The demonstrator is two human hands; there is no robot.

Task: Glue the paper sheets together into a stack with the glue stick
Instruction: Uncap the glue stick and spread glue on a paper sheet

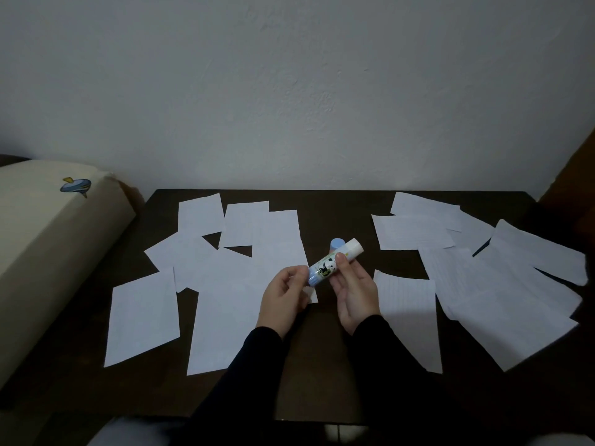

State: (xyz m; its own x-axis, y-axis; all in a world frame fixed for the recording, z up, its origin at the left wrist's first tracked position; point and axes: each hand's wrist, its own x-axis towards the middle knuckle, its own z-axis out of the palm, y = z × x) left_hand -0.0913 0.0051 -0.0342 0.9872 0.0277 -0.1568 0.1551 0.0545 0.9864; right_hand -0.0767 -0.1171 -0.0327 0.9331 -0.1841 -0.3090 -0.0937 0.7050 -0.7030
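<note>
A glue stick with a panda label and white cap lies tilted between both hands above the middle of the dark table. My right hand grips its body from the right. My left hand pinches its pale blue lower end. Behind it stands a light blue cap on the table. Several white paper sheets lie scattered: a left group and a right group of lined sheets.
A cream cushioned piece with a small blue print sits against the table's left side. A white wall rises right behind the table. Brown furniture stands at the far right. The table's near edge runs just above my lap.
</note>
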